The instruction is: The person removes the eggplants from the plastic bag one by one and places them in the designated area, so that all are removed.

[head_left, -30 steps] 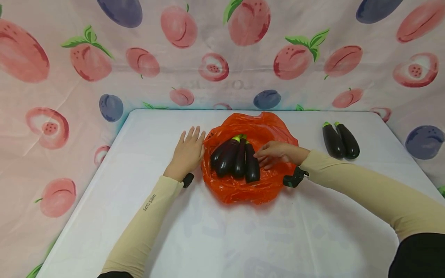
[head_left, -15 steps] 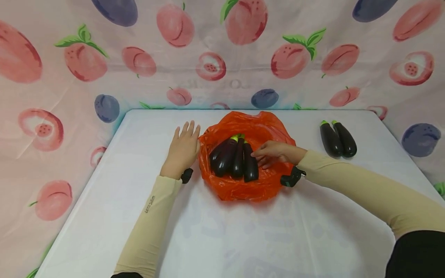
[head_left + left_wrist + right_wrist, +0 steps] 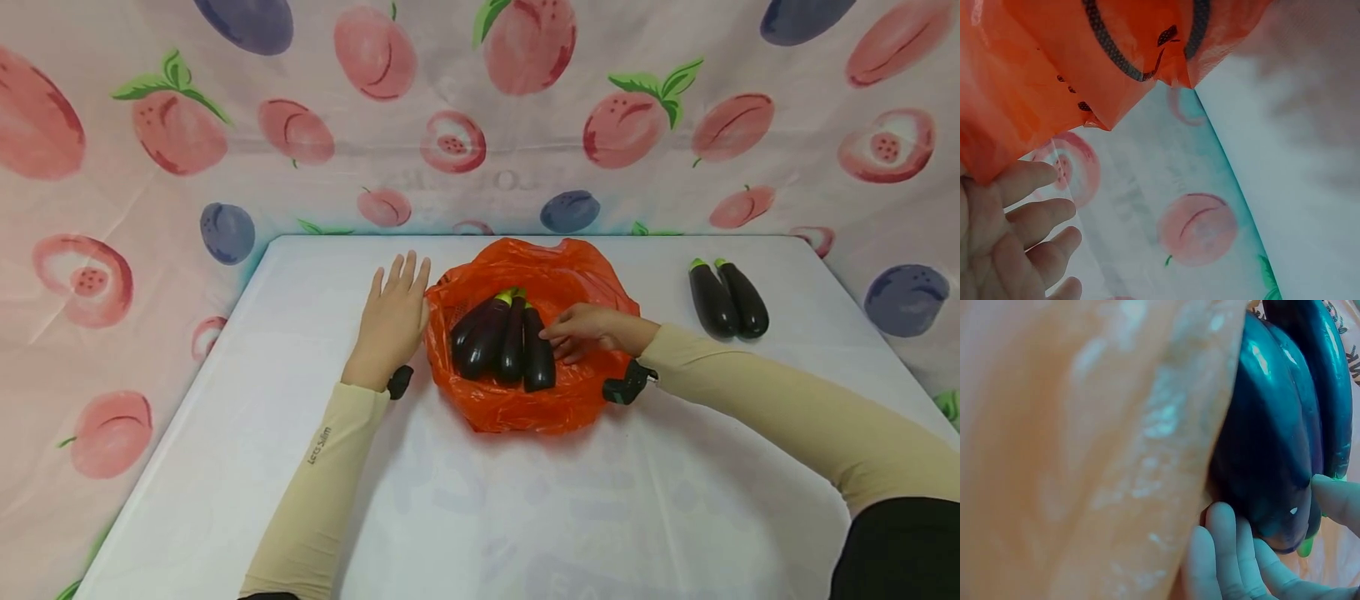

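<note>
Slightly farther toward the back of the white table (image 3: 450, 517) than a second ago, my left hand (image 3: 388, 325) is now lying alongside the orange plastic bag (image 3: 517, 410), while my right hand (image 3: 588, 331) is keeping the place it was holding then; the fingers of my left hand are reaching out straight and a little apart, gripping nothing, and the bag's rim is coming right up to its inner side; my left thumb is not showing clearly, so I cannot tell whether it is pressing on the plastic; my right hand is reaching inside the bag and pinching the rightmost bagged eggplant (image 3: 540, 367), my thumb lying on one side of it and my curled fingers resting along the other, nearer its stem end; three other eggplants (image 3: 482, 346) are leaning together in the bag just to its left, their green tops pointing toward the back and their glossy ends facing me; two loose eggplants (image 3: 727, 302) are lying side by side on the table, well apart from the bag, beyond my right forearm; beige sleeves (image 3: 750, 400) are covering my forearms, a black device (image 3: 630, 385) is sitting at my right wrist, and a fruit-printed cloth (image 3: 375, 158) is hanging behind the table.
</note>
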### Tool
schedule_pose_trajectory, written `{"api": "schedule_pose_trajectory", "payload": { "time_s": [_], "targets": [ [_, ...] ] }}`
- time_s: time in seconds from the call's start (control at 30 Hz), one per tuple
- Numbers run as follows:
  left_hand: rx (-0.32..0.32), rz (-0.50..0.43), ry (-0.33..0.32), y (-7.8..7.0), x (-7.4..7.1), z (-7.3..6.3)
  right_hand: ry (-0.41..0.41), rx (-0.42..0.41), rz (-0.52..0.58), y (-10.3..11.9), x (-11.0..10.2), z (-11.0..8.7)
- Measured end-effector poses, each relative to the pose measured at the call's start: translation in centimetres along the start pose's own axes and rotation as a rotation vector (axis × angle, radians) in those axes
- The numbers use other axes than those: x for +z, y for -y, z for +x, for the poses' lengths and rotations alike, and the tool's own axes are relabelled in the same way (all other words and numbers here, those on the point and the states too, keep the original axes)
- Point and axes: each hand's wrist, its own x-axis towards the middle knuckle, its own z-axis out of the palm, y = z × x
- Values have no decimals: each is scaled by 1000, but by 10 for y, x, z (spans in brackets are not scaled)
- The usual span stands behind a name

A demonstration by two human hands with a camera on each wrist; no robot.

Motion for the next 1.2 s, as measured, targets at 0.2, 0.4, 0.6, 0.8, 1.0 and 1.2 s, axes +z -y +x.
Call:
{"api": "schedule_pose_trajectory", "payload": {
  "time_s": [0.2,0.4,0.6,0.8,1.0,1.2],
  "targets": [
    [9,4,5,-2,-3,-2,-15,1,-5,1,4,1],
    [22,8,-6,-2,-2,-2,-40,25,9,2,8,4],
    [38,13,-32,-2,0,-2,-68,77,53,4,10,5],
    [38,12,-42,-1,1,-3,-60,102,95,5,10,6],
    [35,5,-43,0,3,-2,-40,83,123,4,9,6],
    [33,6,-34,0,3,-3,6,-4,106,1,4,0]
  ]
}}
